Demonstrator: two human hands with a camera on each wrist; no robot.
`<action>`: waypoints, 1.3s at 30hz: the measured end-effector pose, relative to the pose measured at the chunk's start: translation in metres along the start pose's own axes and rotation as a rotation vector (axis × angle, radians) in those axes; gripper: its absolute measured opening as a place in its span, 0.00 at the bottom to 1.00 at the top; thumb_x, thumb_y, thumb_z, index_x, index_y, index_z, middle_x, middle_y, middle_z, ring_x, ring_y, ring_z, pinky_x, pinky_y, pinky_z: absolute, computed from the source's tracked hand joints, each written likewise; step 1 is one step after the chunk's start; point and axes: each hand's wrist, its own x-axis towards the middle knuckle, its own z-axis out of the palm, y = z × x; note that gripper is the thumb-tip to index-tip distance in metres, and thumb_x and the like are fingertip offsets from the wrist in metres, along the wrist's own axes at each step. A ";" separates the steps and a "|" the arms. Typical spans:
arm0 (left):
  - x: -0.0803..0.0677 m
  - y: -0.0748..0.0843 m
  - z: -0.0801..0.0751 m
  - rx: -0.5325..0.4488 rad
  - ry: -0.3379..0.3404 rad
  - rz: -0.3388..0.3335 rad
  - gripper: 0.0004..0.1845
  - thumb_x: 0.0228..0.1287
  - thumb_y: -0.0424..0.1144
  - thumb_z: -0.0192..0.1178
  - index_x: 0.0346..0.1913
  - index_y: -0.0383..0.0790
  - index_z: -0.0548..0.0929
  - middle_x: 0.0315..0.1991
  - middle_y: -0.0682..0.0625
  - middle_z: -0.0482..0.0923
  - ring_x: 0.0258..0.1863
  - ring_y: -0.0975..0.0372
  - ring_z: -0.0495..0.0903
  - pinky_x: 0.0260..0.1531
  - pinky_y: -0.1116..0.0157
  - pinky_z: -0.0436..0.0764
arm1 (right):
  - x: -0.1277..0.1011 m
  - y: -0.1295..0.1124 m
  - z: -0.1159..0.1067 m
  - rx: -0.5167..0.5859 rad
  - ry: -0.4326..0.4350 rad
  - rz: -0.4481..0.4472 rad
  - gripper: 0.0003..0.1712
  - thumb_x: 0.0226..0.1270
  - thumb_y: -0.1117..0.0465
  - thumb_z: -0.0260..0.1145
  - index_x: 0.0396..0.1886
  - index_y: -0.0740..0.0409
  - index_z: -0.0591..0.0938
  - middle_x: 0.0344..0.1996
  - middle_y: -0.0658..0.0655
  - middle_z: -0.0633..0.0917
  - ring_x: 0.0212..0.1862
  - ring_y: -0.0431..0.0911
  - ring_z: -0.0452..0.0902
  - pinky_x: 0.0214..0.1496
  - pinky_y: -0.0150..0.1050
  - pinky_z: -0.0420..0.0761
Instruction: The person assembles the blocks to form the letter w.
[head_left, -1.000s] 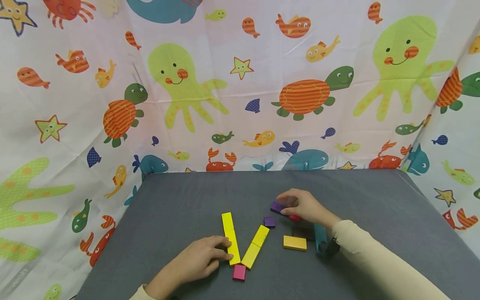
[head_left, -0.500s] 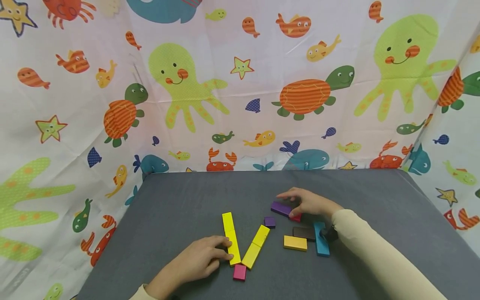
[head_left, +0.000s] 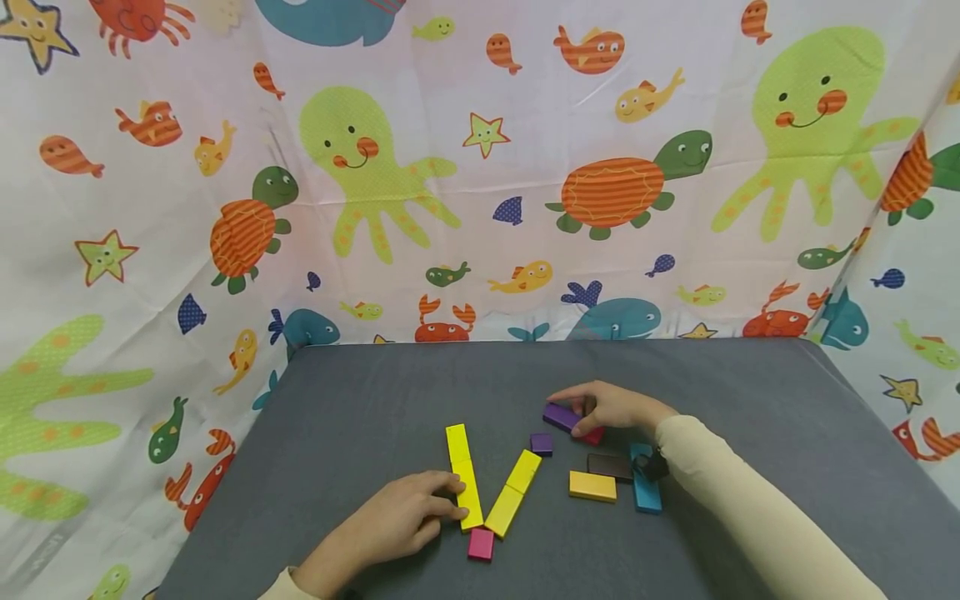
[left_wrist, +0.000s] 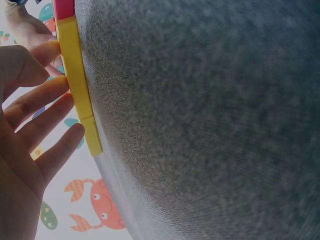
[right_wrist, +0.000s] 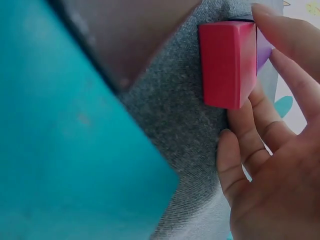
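In the head view my left hand rests its fingertips against the left side of a yellow block, its fingers loosely extended. Another yellow block continues that line, and two more yellow blocks form a second slanting line, making a V. A pink block lies at the V's bottom. My right hand spans a long purple block, thumb on its near side and fingers at its far side and end. A red block abuts the purple block, clear in the right wrist view.
A small purple block lies near the top of the right yellow line. An orange-yellow block, a dark brown block and a blue block sit together below my right hand. A patterned curtain hangs behind the grey table.
My right hand has drawn slightly left and closer onto the purple block, its thumb shifting along the near side. The left hand stays against the yellow block.
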 end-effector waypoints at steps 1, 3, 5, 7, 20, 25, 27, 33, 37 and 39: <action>0.000 0.000 0.000 -0.002 -0.002 -0.003 0.19 0.67 0.38 0.59 0.56 0.63 0.84 0.62 0.59 0.77 0.61 0.64 0.77 0.61 0.58 0.81 | 0.000 0.000 -0.001 0.004 -0.004 -0.006 0.34 0.60 0.58 0.72 0.68 0.42 0.75 0.42 0.55 0.76 0.45 0.49 0.71 0.41 0.38 0.74; 0.000 0.000 0.000 -0.003 -0.002 -0.004 0.19 0.67 0.38 0.59 0.56 0.63 0.84 0.62 0.59 0.77 0.61 0.64 0.77 0.61 0.58 0.81 | 0.000 -0.001 -0.002 0.012 -0.016 -0.020 0.36 0.59 0.60 0.73 0.68 0.44 0.75 0.41 0.56 0.76 0.43 0.49 0.70 0.40 0.38 0.74; -0.001 0.000 0.000 -0.004 0.001 -0.001 0.19 0.67 0.38 0.59 0.56 0.62 0.84 0.62 0.59 0.77 0.61 0.64 0.77 0.61 0.58 0.81 | 0.000 0.000 -0.004 0.016 -0.034 -0.031 0.37 0.58 0.62 0.73 0.69 0.45 0.74 0.41 0.57 0.76 0.41 0.49 0.70 0.39 0.38 0.74; -0.001 0.000 0.000 -0.004 0.003 0.000 0.19 0.67 0.38 0.59 0.56 0.62 0.84 0.62 0.59 0.77 0.61 0.64 0.77 0.61 0.58 0.80 | 0.000 0.000 -0.004 0.024 -0.046 -0.033 0.38 0.57 0.64 0.73 0.69 0.46 0.74 0.40 0.57 0.75 0.40 0.49 0.70 0.38 0.38 0.73; -0.001 0.001 -0.002 -0.004 0.007 0.000 0.19 0.67 0.38 0.59 0.56 0.62 0.84 0.62 0.58 0.77 0.60 0.64 0.78 0.60 0.58 0.81 | -0.003 0.001 0.004 -0.006 0.018 -0.045 0.34 0.57 0.64 0.73 0.65 0.48 0.75 0.35 0.55 0.77 0.36 0.47 0.72 0.35 0.36 0.75; -0.001 0.001 -0.002 -0.008 -0.005 -0.007 0.19 0.67 0.39 0.59 0.56 0.63 0.84 0.62 0.59 0.77 0.61 0.64 0.77 0.60 0.58 0.81 | -0.004 0.005 0.006 -0.025 0.058 -0.057 0.34 0.57 0.61 0.74 0.64 0.47 0.76 0.36 0.55 0.78 0.37 0.46 0.72 0.36 0.36 0.75; -0.001 0.001 -0.002 -0.008 -0.008 -0.008 0.19 0.67 0.39 0.59 0.56 0.63 0.84 0.62 0.59 0.77 0.61 0.64 0.77 0.61 0.58 0.81 | -0.005 0.006 0.006 -0.027 0.073 -0.055 0.34 0.56 0.60 0.75 0.64 0.47 0.76 0.37 0.55 0.79 0.38 0.47 0.73 0.38 0.36 0.75; -0.001 0.001 -0.001 -0.005 -0.004 -0.009 0.19 0.67 0.39 0.59 0.56 0.63 0.84 0.62 0.59 0.77 0.61 0.64 0.77 0.61 0.58 0.81 | -0.010 0.003 0.010 -0.025 0.094 -0.050 0.35 0.54 0.58 0.76 0.63 0.44 0.76 0.40 0.51 0.81 0.43 0.46 0.74 0.43 0.38 0.76; 0.000 0.001 -0.001 -0.010 -0.002 -0.008 0.18 0.67 0.39 0.59 0.56 0.63 0.84 0.62 0.59 0.77 0.61 0.64 0.77 0.60 0.58 0.81 | -0.015 -0.001 0.013 -0.033 0.077 -0.062 0.34 0.54 0.58 0.77 0.62 0.43 0.76 0.40 0.50 0.81 0.42 0.47 0.74 0.43 0.38 0.75; 0.000 0.001 -0.001 -0.012 -0.002 -0.008 0.18 0.67 0.39 0.59 0.56 0.63 0.84 0.62 0.59 0.77 0.60 0.64 0.77 0.60 0.58 0.81 | -0.018 -0.003 0.015 -0.039 0.070 -0.061 0.33 0.55 0.57 0.77 0.61 0.43 0.76 0.39 0.50 0.81 0.41 0.47 0.74 0.41 0.37 0.75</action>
